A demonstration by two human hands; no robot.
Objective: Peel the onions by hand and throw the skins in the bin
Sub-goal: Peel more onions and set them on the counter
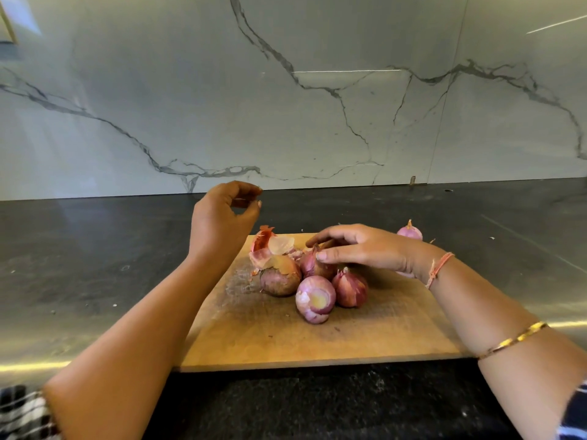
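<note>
Several red onions (315, 298) lie bunched in the middle of a wooden cutting board (317, 341). A heap of loose papery skins (273, 247) sits at the board's far edge. My right hand (365, 249) reaches over the bunch, fingers spread and resting on the rear onion (313, 265) without closing around it. My left hand (225, 214) hovers above the board's far left corner, fingers curled and apart; a tiny scrap of skin may be between the fingertips, too small to tell. No bin is in view.
Another onion (409, 231) rests on the dark stone counter (95, 265) behind my right wrist. A marble wall (286, 106) closes off the back. Small skin flakes dot the counter.
</note>
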